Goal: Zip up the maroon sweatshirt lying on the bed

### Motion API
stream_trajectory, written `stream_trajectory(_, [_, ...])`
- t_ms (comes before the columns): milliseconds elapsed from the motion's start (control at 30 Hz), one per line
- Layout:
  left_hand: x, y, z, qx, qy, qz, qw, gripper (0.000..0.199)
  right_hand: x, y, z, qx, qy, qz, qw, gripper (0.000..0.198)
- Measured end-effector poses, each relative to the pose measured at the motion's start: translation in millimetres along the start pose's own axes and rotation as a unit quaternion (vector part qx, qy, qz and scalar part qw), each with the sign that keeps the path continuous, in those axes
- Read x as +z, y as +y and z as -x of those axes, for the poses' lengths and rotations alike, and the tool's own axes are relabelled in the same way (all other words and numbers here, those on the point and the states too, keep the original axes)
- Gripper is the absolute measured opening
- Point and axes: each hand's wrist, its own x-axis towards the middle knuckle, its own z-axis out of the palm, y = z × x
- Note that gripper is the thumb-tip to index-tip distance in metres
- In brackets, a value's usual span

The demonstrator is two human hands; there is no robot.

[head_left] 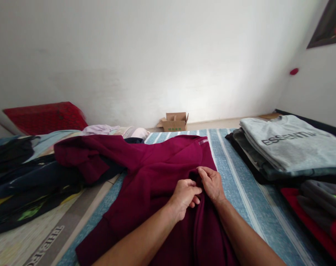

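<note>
A maroon long-sleeved sweatshirt [156, 173] lies spread over the blue striped bedding in front of me, one sleeve stretched out to the left. A small printed label shows near its far right edge. My left hand [186, 197] has its fingers bent and closed on a dark fold of the fabric. Right beside it, my right hand [211, 183] pinches the same part of the garment between thumb and fingers. The cloth bunches between the two hands, and their fingertips are partly hidden in it.
Folded clothes are stacked at the right, topped by a grey shirt [292, 142] with lettering; red and grey garments [320, 210] lie nearer. Dark clothes [31, 177] are heaped at the left. A cardboard box [175, 123] stands by the wall beyond the striped bedding [234, 173].
</note>
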Motion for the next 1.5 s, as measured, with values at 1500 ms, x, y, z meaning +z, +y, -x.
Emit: stream_trajectory(1500, [-7, -13, -39, 0.491, 0.132, -0.640, 0.576, 0.023, -2, 10, -8, 0.020, 0.081, 0.034, 0.996, 0.058])
